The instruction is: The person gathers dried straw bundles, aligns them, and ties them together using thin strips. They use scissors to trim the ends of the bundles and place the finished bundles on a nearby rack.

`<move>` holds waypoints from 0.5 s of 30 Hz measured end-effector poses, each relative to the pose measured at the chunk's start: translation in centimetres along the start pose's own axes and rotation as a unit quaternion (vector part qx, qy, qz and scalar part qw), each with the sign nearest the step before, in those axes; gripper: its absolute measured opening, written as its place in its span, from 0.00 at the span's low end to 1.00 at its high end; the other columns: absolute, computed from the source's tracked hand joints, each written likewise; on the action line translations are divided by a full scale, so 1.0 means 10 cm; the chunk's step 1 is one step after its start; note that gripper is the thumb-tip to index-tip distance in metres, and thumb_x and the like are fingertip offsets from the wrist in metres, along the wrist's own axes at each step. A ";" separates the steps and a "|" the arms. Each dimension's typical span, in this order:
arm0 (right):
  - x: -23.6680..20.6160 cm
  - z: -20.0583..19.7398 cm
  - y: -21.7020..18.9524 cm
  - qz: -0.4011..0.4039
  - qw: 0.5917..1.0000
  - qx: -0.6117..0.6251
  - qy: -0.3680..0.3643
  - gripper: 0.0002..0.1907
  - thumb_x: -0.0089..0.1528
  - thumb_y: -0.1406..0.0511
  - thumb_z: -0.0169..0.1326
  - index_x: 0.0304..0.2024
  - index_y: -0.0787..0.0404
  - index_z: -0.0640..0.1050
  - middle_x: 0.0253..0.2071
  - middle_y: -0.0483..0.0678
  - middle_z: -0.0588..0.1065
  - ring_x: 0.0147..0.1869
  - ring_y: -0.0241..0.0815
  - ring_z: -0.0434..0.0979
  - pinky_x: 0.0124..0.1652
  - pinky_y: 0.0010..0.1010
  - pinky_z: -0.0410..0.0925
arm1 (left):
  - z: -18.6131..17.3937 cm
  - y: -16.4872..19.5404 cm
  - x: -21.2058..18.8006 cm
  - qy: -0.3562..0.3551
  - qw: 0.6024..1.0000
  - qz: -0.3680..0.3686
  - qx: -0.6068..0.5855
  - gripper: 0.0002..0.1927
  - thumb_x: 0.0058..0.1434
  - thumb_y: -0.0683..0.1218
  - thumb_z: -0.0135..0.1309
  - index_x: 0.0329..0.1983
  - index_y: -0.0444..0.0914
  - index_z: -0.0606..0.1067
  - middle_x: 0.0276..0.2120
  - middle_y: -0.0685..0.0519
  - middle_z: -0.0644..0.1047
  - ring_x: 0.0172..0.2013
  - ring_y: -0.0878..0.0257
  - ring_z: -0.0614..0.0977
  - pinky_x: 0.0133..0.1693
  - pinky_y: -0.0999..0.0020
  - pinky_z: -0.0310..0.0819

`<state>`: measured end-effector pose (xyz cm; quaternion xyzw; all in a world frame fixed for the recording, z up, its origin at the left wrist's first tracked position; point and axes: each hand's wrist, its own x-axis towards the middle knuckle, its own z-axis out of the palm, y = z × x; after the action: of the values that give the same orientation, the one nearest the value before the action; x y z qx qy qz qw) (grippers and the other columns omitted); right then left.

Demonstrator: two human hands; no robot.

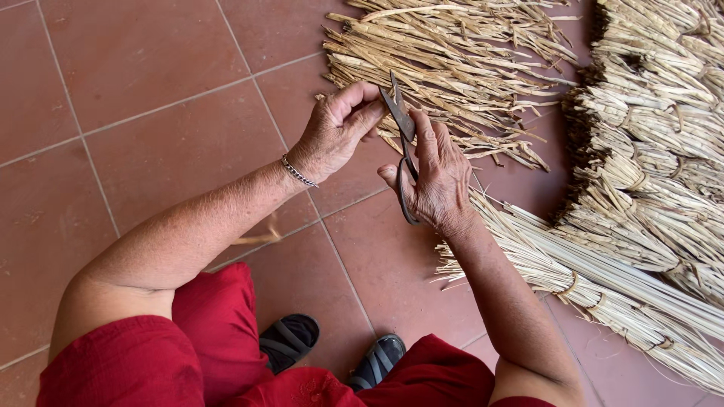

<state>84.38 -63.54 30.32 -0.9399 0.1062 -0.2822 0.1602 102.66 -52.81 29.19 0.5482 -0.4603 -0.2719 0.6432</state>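
**Trimming straw with shears over a tiled floor**

The floor is of red-brown tiles with pale joints. A loose heap of straw lies at the top, a thick woven straw mat at the right, and a tied bundle of stalks runs across the lower right.

The right hand is closed around dark iron shears, thumb through the loop, blades pointing up and apparently nearly closed. The left hand, a thin bracelet at the wrist, is pinched narrow, fingertips meeting just beside the blades; whether it holds a stalk cannot be told.

Judgement: a cutting step appears to be in hand. The next move calls for keeping the left fingertips clear of the blades while steadying any stalk.
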 end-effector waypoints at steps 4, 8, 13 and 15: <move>-0.05 0.08 0.03 0.000 1.000 0.003 -0.010 0.43 0.66 0.46 0.60 0.70 0.68 0.62 0.45 0.57 0.74 0.41 0.55 0.79 0.37 0.44 0.71 | -0.08 0.07 -0.03 0.008 0.994 0.024 0.104 0.09 0.75 0.46 0.51 0.51 0.37 0.76 0.31 0.63 0.77 0.30 0.75 0.76 0.33 0.77 0.75; -0.10 0.16 0.03 -0.025 1.000 -0.010 0.013 0.36 0.70 0.49 0.56 0.67 0.68 0.64 0.40 0.55 0.76 0.39 0.55 0.80 0.36 0.43 0.71 | -0.07 0.06 -0.07 -0.002 0.999 -0.011 0.033 0.10 0.75 0.46 0.50 0.52 0.37 0.77 0.30 0.63 0.75 0.30 0.75 0.73 0.33 0.78 0.73; -0.02 0.22 -0.04 0.105 0.992 0.060 -0.042 0.21 0.73 0.55 0.49 0.60 0.63 0.72 0.25 0.47 0.74 0.25 0.40 0.76 0.25 0.32 0.68 | -0.13 -0.03 -0.08 -0.002 0.995 -0.072 -0.067 0.09 0.74 0.46 0.50 0.50 0.36 0.76 0.29 0.64 0.73 0.30 0.76 0.73 0.33 0.79 0.75; 0.05 0.20 -0.06 0.183 0.963 0.190 -0.044 0.19 0.74 0.55 0.46 0.57 0.61 0.75 0.26 0.41 0.75 0.24 0.33 0.75 0.24 0.25 0.68 | -0.18 -0.05 -0.07 -0.008 0.999 -0.048 0.016 0.08 0.75 0.45 0.53 0.51 0.36 0.76 0.28 0.62 0.73 0.29 0.75 0.75 0.34 0.79 0.78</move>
<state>85.96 -62.66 29.23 -0.8681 0.2140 -0.2211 0.3895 104.03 -51.49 28.53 0.5775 -0.4430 -0.2995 0.6169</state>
